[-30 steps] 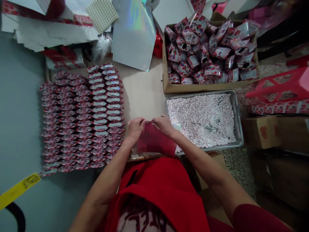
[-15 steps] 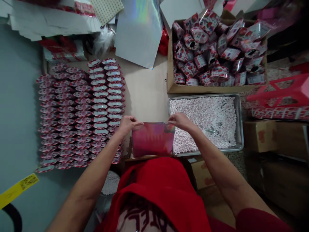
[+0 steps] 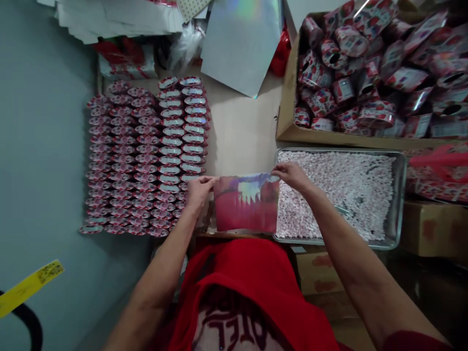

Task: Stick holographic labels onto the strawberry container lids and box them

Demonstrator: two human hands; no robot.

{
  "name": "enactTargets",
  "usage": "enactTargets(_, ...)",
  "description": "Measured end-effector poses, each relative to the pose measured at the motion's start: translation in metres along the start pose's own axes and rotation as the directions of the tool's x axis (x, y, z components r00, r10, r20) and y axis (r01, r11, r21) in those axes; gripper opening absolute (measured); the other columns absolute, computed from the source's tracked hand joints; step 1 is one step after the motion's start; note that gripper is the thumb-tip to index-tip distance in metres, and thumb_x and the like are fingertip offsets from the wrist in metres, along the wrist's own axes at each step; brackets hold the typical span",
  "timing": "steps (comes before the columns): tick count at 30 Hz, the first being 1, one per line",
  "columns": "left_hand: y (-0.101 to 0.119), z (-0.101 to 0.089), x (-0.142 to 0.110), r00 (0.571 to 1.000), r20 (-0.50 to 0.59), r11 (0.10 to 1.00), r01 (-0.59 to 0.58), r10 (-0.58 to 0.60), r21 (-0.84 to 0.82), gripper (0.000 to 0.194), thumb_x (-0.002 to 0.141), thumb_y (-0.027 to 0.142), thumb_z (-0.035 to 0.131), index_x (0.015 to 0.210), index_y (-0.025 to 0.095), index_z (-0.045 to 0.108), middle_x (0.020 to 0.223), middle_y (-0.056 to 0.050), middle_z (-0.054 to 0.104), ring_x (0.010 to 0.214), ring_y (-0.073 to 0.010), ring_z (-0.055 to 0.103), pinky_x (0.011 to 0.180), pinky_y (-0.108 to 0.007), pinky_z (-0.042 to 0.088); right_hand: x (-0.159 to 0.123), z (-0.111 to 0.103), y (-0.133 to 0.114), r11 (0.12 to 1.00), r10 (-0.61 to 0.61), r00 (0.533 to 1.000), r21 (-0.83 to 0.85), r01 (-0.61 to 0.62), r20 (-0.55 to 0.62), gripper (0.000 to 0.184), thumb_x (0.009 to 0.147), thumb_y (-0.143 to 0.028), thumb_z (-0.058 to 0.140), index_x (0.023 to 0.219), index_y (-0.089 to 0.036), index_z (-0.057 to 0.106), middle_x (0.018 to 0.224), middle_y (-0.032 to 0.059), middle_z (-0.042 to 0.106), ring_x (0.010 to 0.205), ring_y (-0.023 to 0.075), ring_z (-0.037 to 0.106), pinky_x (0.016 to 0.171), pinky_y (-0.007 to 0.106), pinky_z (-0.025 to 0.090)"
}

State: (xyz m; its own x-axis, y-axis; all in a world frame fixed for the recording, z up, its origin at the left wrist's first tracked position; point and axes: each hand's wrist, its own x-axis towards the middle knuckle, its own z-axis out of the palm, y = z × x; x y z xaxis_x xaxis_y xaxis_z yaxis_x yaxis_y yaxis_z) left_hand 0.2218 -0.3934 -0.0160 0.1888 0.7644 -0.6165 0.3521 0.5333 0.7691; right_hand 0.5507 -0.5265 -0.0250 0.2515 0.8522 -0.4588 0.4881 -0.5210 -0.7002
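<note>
A shiny red pouch (image 3: pixel 245 207) is held upright over the near edge of the pale table (image 3: pixel 237 131). My left hand (image 3: pixel 199 191) pinches its top left corner. My right hand (image 3: pixel 290 175) pinches its top right corner, stretching the top edge flat. Just right of the pouch stands a metal tray (image 3: pixel 400 195) full of small pink-white candies (image 3: pixel 329 185). To the left, filled red-and-white pouches (image 3: pixel 142 156) lie in several tight overlapping rows.
A cardboard box (image 3: pixel 288 126) heaped with open strawberry-print pouches sits behind the tray. A holographic sheet (image 3: pixel 243 44) and stacked white cartons (image 3: pixel 117 17) lie at the back. Brown boxes (image 3: pixel 431 229) stand at the right, a grey floor at the left.
My hands moved apart from the middle of the pouch top to its two corners, pulling it flat. The view has shifted left and closer.
</note>
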Motion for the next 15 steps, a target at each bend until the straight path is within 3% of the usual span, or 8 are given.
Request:
enactTargets(4, -0.003, -0.017, -0.015, 0.986, -0.143, 0.996, -0.084, 0.08, -0.018, 0.035, 0.073, 0.044, 0.08, 0.092, 0.015, 0.081, 0.083, -0.004, 0.077, 0.072, -0.0164, 0.065, 0.066, -0.026, 0.051, 0.021, 0.014, -0.038, 0.961, -0.035, 0.994, -0.276, 0.005, -0.105, 0.031, 0.09, -0.012, 0.056, 0.111, -0.013, 0.079, 0.1, 0.0132, 0.079, 0.093, 0.0253, 0.07, 0.086, 0.034, 0.049)
enactTargets(7, -0.01, -0.022, -0.022, 0.978, -0.196, 0.997, -0.079, 0.078, 0.006, 0.027, 0.076, 0.038, 0.076, 0.09, 0.015, 0.081, 0.086, -0.006, 0.078, 0.079, -0.0195, 0.068, 0.069, -0.027, 0.053, 0.024, 0.047, -0.085, 0.865, -0.158, 0.962, -0.502, 0.026, -0.221, 0.044, 0.092, -0.003, 0.045, 0.127, -0.007, 0.07, 0.125, 0.023, 0.071, 0.114, 0.0317, 0.063, 0.099, 0.042, 0.046)
enactTargets(9, -0.014, -0.023, -0.022, 0.972, -0.227, 0.998, -0.065, 0.061, -0.008, 0.023, 0.077, 0.035, 0.077, 0.089, 0.016, 0.081, 0.086, -0.007, 0.079, 0.084, -0.0218, 0.07, 0.073, -0.028, 0.055, 0.018, 0.079, -0.118, 0.808, -0.332, 0.93, -0.557, 0.193, -0.158, 0.046, 0.095, -0.004, 0.044, 0.135, -0.009, 0.066, 0.14, 0.0226, 0.064, 0.127, 0.0331, 0.056, 0.106, 0.045, 0.041)
enactTargets(11, -0.017, -0.024, -0.021, 0.972, -0.232, 0.997, -0.054, 0.042, -0.047, 0.021, 0.076, 0.033, 0.078, 0.088, 0.016, 0.081, 0.086, -0.007, 0.079, 0.087, -0.0229, 0.071, 0.078, -0.03, 0.056, 0.01, 0.114, -0.145, 0.775, -0.439, 0.897, -0.526, 0.351, -0.049, 0.043, 0.099, -0.01, 0.047, 0.139, -0.013, 0.064, 0.143, 0.0179, 0.064, 0.126, 0.0309, 0.056, 0.107, 0.043, 0.039)
enactTargets(15, -0.02, -0.027, -0.019, 0.98, -0.196, 0.991, -0.058, 0.034, -0.12, 0.017, 0.075, 0.03, 0.08, 0.085, 0.017, 0.081, 0.084, -0.007, 0.079, 0.087, -0.0232, 0.071, 0.083, -0.032, 0.057, -0.004, 0.17, -0.169, 0.764, -0.463, 0.885, -0.49, 0.42, 0.036, 0.04, 0.106, -0.022, 0.045, 0.142, -0.017, 0.062, 0.139, 0.0138, 0.067, 0.116, 0.0293, 0.061, 0.103, 0.044, 0.041)
